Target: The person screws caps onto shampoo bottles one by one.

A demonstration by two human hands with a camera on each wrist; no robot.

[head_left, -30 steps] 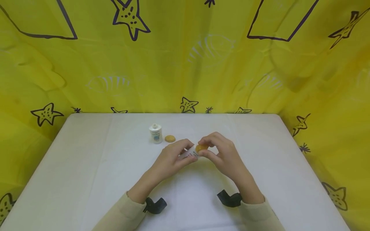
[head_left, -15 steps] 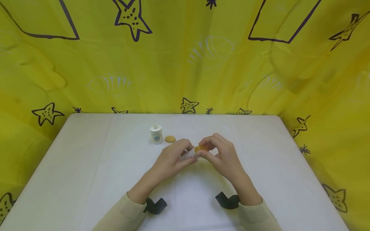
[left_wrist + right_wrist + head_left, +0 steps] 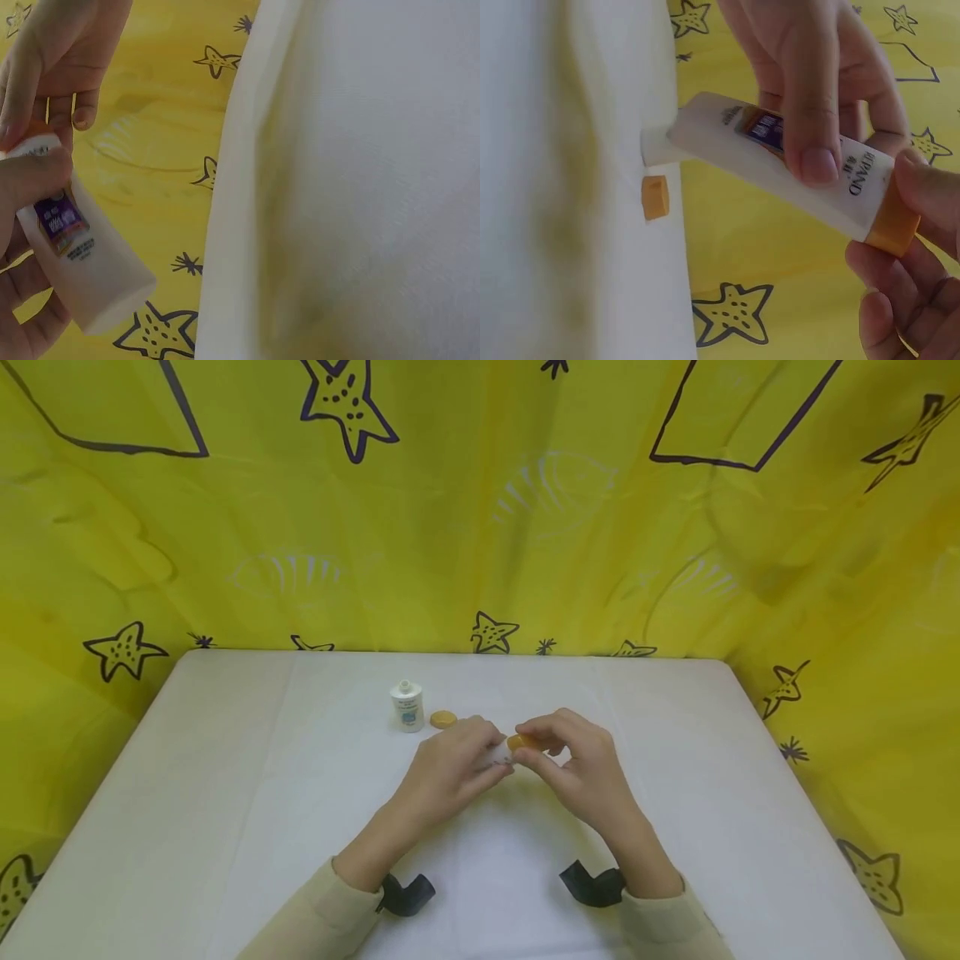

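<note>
Over the middle of the table, my left hand (image 3: 450, 764) grips a white flat-sided bottle (image 3: 727, 135), its thumb lying across the label side. At the bottle's end sits an orange-yellow cap (image 3: 894, 220), which my right hand (image 3: 573, 760) pinches between thumb and fingers. The right wrist view shows the cap's edge right against the bottle's shoulder. Dark lettering and a purple label patch show on the bottle in both wrist views. In the head view, the left fingers hide much of it.
Behind the left hand, a second white bottle (image 3: 407, 710) stands upright with its narrow neck bare. A loose orange-yellow cap (image 3: 443, 719) lies beside it on the white-covered table (image 3: 195, 793). A yellow patterned curtain (image 3: 420, 527) surrounds the table's back and sides.
My right fingers have shifted a little on the cap, and the held bottle has tilted slightly. Both hands stay in nearly the same place; the standing bottle and loose cap have not moved.
</note>
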